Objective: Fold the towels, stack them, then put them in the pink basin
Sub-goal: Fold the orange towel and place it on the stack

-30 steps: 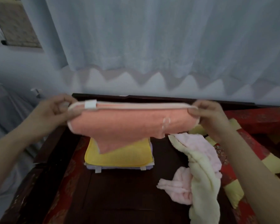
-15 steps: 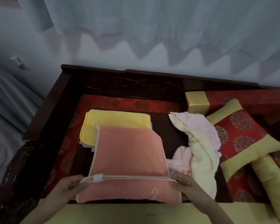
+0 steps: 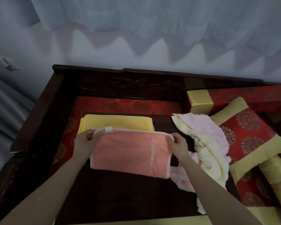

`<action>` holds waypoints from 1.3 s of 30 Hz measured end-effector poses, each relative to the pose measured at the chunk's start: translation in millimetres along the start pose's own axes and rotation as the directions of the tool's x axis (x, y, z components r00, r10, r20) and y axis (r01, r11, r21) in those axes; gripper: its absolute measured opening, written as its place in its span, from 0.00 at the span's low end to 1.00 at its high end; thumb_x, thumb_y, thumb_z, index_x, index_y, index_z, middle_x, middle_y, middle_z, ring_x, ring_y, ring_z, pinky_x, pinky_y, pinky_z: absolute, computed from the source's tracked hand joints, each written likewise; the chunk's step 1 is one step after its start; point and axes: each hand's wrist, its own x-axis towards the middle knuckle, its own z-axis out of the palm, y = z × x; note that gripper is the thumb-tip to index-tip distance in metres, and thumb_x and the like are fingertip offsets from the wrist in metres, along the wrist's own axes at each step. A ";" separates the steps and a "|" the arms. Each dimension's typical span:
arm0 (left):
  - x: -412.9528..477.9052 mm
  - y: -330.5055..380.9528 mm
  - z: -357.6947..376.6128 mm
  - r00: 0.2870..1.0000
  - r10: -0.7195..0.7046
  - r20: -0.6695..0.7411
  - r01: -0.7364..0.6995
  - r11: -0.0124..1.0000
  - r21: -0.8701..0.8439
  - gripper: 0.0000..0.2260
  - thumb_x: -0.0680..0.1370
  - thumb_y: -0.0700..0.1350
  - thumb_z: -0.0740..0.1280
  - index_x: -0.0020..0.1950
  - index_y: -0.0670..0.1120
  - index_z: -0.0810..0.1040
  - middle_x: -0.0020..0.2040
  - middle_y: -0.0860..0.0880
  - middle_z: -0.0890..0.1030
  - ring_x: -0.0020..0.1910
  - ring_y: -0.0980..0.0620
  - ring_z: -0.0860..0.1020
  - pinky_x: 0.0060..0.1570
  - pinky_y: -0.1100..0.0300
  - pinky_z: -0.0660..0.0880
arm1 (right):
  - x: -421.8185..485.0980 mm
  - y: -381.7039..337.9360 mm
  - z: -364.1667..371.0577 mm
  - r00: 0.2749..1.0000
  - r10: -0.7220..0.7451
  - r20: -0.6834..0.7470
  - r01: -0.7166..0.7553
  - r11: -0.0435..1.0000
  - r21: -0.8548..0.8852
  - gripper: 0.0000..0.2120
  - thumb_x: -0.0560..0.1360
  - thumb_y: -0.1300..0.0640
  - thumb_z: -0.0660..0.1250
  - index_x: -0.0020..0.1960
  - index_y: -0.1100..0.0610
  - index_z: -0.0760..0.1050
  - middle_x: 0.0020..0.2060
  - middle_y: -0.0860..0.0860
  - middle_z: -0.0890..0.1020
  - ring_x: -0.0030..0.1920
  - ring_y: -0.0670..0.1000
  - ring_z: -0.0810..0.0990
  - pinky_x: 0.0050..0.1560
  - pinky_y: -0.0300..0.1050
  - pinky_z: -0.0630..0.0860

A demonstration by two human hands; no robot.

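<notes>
**Head view: coral towel pinched at its two far corners**

Head camera looks down on a dark wooden counter (image 3: pixel 128 197). A folded coral towel (image 3: pixel 128 155) lies mostly flat on it. The left grip (image 3: pixel 83 142) pinches the towel's far left corner and the right grip (image 3: pixel 178 146) pinches the far right one, so both are closed on the cloth. The coral towel's far edge overlaps the near edge of a folded yellow towel (image 3: pixel 115 122). On the right, a pink towel (image 3: pixel 201 125) and a cream towel (image 3: pixel 208 159) lie bunched and unfolded, and the heap meets the coral towel's near right corner. The pink basin is not in view.

The cloth looks like light, limp terry. It will probably sag wherever it is unsupported, and its layers may slide apart. The pale piped corners, already in hand, seem the best hold for squaring it up. A flat palm underneath would likely suit moving the whole stack.

A small white loop tag (image 3: pixel 108 129) sits on the far edge and shows no print. White embroidered lettering (image 3: pixel 152 154) runs sideways near the right edge. It seems to start with a C, but the rest cannot be read with confidence.
</notes>
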 end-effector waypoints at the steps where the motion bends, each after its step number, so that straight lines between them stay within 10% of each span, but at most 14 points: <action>1: 1.9 -2.7 5.1 0.997 -0.036 -0.071 0.036 0.999 0.005 0.14 0.68 0.57 0.69 0.41 0.47 0.79 0.36 0.54 0.80 0.39 0.52 0.78 0.36 0.63 0.71 | 6.4 3.8 5.1 1.000 0.013 0.003 -0.013 1.000 -0.016 0.07 0.75 0.57 0.68 0.38 0.51 0.74 0.35 0.47 0.78 0.38 0.47 0.75 0.41 0.43 0.70; 7: -7.2 -32.8 17.8 0.963 -0.243 -0.120 0.247 0.969 0.025 0.21 0.68 0.53 0.75 0.53 0.45 0.73 0.48 0.49 0.77 0.48 0.47 0.76 0.46 0.55 0.70 | 16.8 24.1 17.1 0.915 0.317 0.250 -0.340 0.939 0.056 0.22 0.71 0.48 0.72 0.61 0.52 0.70 0.52 0.52 0.78 0.51 0.49 0.78 0.50 0.43 0.74; 13: 8.9 -23.7 7.8 0.893 -0.403 0.199 0.427 0.899 -0.099 0.16 0.68 0.44 0.77 0.50 0.45 0.75 0.45 0.49 0.77 0.41 0.51 0.76 0.35 0.59 0.73 | 18.4 30.5 17.6 0.888 0.381 0.259 -0.429 0.888 0.164 0.19 0.62 0.53 0.79 0.49 0.61 0.81 0.45 0.58 0.85 0.45 0.55 0.84 0.42 0.47 0.80; 17: 3.7 -18.8 4.6 0.927 -0.299 0.226 0.326 0.940 -0.095 0.12 0.72 0.45 0.73 0.53 0.46 0.75 0.49 0.45 0.79 0.46 0.48 0.79 0.41 0.55 0.76 | 10.2 27.0 13.8 0.936 0.316 0.153 -0.342 0.922 0.184 0.11 0.68 0.57 0.76 0.44 0.63 0.79 0.42 0.59 0.84 0.43 0.57 0.81 0.46 0.53 0.79; 24: -30.2 -3.2 -27.6 0.978 0.160 0.133 -0.183 0.966 0.185 0.11 0.78 0.43 0.65 0.46 0.55 0.64 0.31 0.52 0.80 0.33 0.59 0.81 0.24 0.66 0.72 | -37.3 -27.7 -5.5 0.987 -0.152 0.052 0.157 0.981 -0.115 0.11 0.78 0.48 0.61 0.44 0.55 0.67 0.29 0.54 0.76 0.31 0.48 0.77 0.33 0.39 0.71; 28: -1.2 27.2 -53.1 0.988 0.156 -0.001 -0.155 0.985 0.070 0.07 0.76 0.43 0.67 0.44 0.49 0.68 0.35 0.48 0.78 0.33 0.61 0.78 0.28 0.70 0.71 | -23.3 -68.2 -6.2 0.967 -0.250 0.047 0.252 0.966 -0.051 0.17 0.77 0.41 0.59 0.45 0.56 0.69 0.36 0.50 0.79 0.37 0.48 0.78 0.38 0.39 0.74; 39: 105.3 -23.9 -42.4 0.970 -0.238 0.046 0.226 0.956 0.184 0.21 0.75 0.44 0.70 0.64 0.40 0.69 0.59 0.38 0.76 0.56 0.39 0.76 0.54 0.47 0.74 | 46.3 -72.5 69.3 0.988 0.070 0.140 -0.056 0.994 -0.099 0.17 0.77 0.58 0.62 0.64 0.57 0.64 0.51 0.52 0.76 0.46 0.50 0.76 0.45 0.44 0.72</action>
